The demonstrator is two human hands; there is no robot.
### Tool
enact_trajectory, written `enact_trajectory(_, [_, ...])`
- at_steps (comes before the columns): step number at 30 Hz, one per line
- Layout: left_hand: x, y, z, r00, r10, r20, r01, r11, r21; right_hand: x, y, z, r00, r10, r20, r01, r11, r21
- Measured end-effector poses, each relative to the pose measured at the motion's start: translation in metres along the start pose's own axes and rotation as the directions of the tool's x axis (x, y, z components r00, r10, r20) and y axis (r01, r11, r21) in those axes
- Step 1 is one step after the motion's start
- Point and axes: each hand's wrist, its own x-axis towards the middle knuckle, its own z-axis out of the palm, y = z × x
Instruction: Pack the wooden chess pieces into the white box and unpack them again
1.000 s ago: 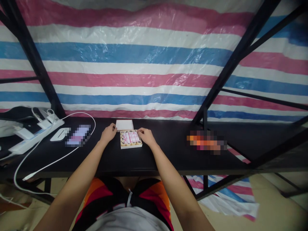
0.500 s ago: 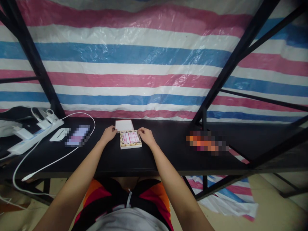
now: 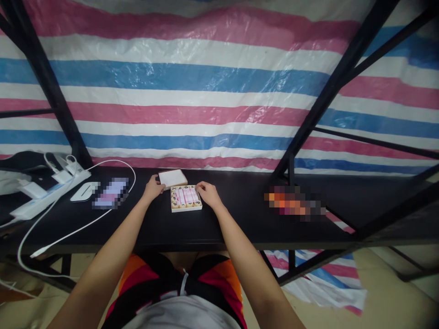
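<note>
A small white box (image 3: 187, 210) sits on the black table, filled with round Chinese chess pieces (image 3: 174, 205) that bear dark characters. Over the pieces lies a folded white sheet with pink lines (image 3: 187, 196). My left hand (image 3: 154, 188) grips the near left corner of the white box lid (image 3: 172, 178), which is turned slightly and lies just behind the box. At the box's upper right corner, my right hand (image 3: 208, 193) has its thumb and fingers closed on the edge.
To the left are a phone (image 3: 111, 193) blurred by pixels, a white flat device (image 3: 85, 192), a power strip (image 3: 51, 194) with plugs, and a loose white cable (image 3: 73, 235). A pixelated orange item (image 3: 291, 203) lies right. Black metal posts (image 3: 313, 114) stand before a striped sheet (image 3: 192, 77).
My left hand has shifted the lid left and turned it, so it sits askew from the box. The right hand and the box have stayed put.
</note>
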Motion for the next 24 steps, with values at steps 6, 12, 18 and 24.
enact_trajectory(6, [0.001,-0.001,0.0,0.999,-0.051,-0.007,0.051,0.998,-0.043,0.001,0.002,0.0,1.0,-0.005,0.014,0.005,1.0,-0.004])
enact_trajectory(12, [-0.006,0.007,-0.004,0.999,-0.012,-0.037,0.015,0.996,0.086,-0.001,0.002,0.001,0.999,-0.004,0.033,0.003,1.0,0.009])
enact_trajectory(18, [-0.005,0.008,-0.005,0.999,-0.035,-0.028,0.037,0.998,0.059,-0.001,0.001,0.001,0.999,0.012,0.034,-0.012,1.0,0.007])
enact_trajectory(24, [0.0,0.002,-0.003,0.997,-0.077,-0.001,0.077,0.993,-0.085,0.001,0.003,0.002,0.999,0.022,0.037,-0.022,1.0,0.011])
